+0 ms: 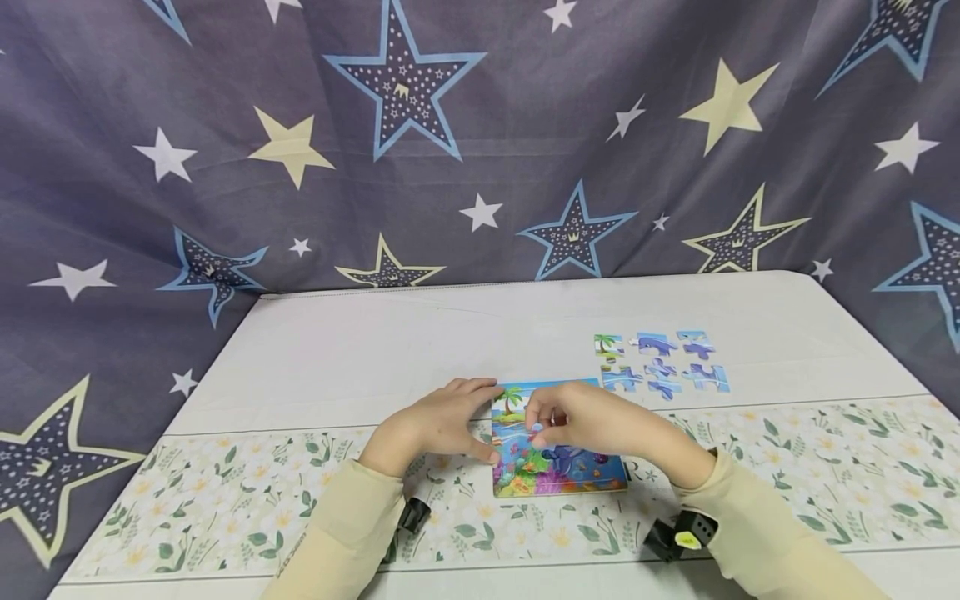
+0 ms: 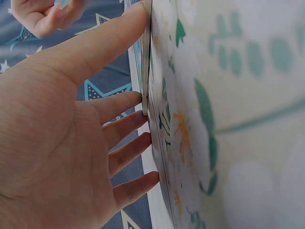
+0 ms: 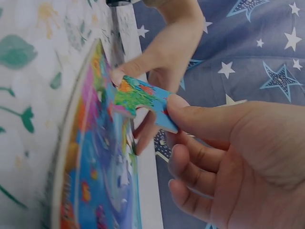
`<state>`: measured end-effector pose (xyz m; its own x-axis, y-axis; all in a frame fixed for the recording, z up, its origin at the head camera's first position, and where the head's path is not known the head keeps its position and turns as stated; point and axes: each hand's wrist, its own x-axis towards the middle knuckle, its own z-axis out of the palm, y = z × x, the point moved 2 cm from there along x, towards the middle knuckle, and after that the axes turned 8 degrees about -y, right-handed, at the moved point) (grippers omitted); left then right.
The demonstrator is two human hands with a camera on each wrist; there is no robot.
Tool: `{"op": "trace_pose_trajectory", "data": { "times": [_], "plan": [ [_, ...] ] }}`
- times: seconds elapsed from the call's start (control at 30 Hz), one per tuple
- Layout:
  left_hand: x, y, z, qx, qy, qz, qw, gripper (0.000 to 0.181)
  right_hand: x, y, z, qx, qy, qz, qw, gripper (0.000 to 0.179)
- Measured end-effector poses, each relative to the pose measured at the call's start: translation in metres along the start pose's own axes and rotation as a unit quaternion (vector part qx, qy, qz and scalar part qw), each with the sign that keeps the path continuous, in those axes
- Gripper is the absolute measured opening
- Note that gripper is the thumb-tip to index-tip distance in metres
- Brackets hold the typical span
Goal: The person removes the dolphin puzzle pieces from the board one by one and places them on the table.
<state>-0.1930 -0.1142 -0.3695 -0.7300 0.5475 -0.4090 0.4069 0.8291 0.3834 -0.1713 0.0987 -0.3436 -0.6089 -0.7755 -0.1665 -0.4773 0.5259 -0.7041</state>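
A colourful sea-scene puzzle board lies flat on the table in front of me. My left hand is at its left side, fingers spread and fairly straight. In the left wrist view the thumb touches the edge of the board. Above the board, my right hand pinches a puzzle piece between thumb and fingers. That piece, blue with green and orange, is held tilted over the picture in the right wrist view. The right hand hides part of the board from the head view.
Several loose puzzle pieces lie in two rows on the white table, behind and to the right of the board. A floral strip runs across the table's front. A star-patterned curtain hangs behind.
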Motion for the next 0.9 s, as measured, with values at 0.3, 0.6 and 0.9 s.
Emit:
{"op": "trace_pose_trajectory", "data": {
  "times": [0.3, 0.6, 0.9],
  "plan": [
    [0.000, 0.000, 0.000, -0.004, 0.002, 0.007, 1.0000, 0.095, -0.011, 0.006, -0.020, -0.012, 0.009, -0.026, 0.9995, 0.004],
    [-0.001, 0.000, 0.001, -0.008, 0.000, 0.015, 0.9999, 0.094, -0.025, 0.014, -0.039, -0.031, 0.026, -0.010, 0.9991, 0.005],
    [0.000, -0.001, 0.001, -0.008, 0.002, 0.019, 0.9998, 0.095, -0.040, 0.019, -0.055, -0.033, 0.037, 0.013, 0.9987, 0.005]
  ]
}}
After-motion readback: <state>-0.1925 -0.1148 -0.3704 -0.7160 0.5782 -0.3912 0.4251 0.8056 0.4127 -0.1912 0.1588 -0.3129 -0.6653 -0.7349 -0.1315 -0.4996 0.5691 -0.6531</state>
